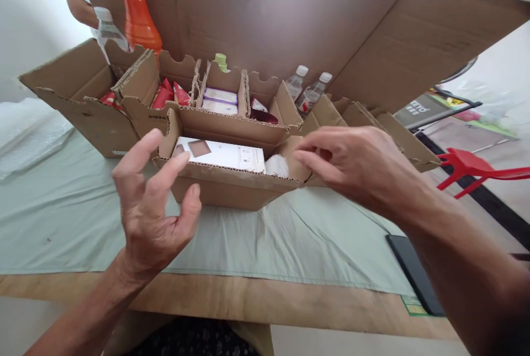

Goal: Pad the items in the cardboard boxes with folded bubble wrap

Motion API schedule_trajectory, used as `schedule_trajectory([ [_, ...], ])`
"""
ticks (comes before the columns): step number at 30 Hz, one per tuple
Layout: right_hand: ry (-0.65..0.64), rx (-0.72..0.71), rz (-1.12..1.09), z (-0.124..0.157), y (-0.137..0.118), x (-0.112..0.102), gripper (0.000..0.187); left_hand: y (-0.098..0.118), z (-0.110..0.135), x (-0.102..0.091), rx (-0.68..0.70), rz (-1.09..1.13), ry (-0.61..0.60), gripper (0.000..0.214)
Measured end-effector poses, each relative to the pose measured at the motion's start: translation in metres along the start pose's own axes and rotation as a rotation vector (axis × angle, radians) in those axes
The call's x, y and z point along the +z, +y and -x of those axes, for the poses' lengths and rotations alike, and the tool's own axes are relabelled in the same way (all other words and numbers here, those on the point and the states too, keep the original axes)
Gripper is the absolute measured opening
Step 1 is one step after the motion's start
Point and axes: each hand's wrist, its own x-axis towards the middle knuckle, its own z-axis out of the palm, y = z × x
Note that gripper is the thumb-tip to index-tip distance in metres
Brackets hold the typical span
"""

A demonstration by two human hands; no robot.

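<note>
A small open cardboard box (219,190) stands in front of me. Inside it lie a white printed carton (223,154) and, at its right end, a white wrapped bundle (277,166). My left hand (159,201) hovers at the box's left front corner, fingers spread, holding nothing. Over the right end, my right hand (351,160) has thumb and fingers drawn together in a pinch. Whatever is between those fingertips, if anything, is hidden.
Behind is a row of cardboard compartments with red packets (165,94), purple-edged white packs (220,100), an orange bottle (141,19) and clear bottles (314,91). A dark phone-like slab (414,273) lies at right, near a red stool (472,165). Another person's arm (80,8) shows far left.
</note>
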Motion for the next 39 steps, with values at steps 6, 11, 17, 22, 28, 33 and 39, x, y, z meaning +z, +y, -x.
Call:
schedule_trajectory([
  [6,-0.043,-0.199,-0.158,0.032,0.005,0.020,0.046,-0.014,0.028,0.007,-0.161,0.074,0.022,0.091],
  [11,0.202,-0.096,-0.285,0.057,0.014,0.020,0.036,-0.018,0.036,0.005,-0.282,0.269,0.057,0.094],
  [17,0.302,0.300,-0.584,0.101,0.014,0.075,0.037,-0.036,0.034,0.006,-0.679,0.642,-0.071,0.075],
  [22,0.218,0.388,-0.866,0.084,-0.030,0.147,0.052,-0.027,0.038,0.018,-0.802,0.679,-0.235,0.074],
  [28,0.370,0.513,-0.838,0.134,-0.064,0.146,0.048,0.024,0.089,-0.019,-0.750,0.515,-0.326,0.074],
  [33,0.327,0.484,-0.768,0.166,-0.091,0.122,0.046,0.026,0.129,-0.071,-0.744,0.161,-0.367,0.065],
  [39,0.359,0.305,-0.876,0.117,-0.084,0.101,0.057,0.026,0.073,-0.051,-0.724,0.480,-0.120,0.072],
])
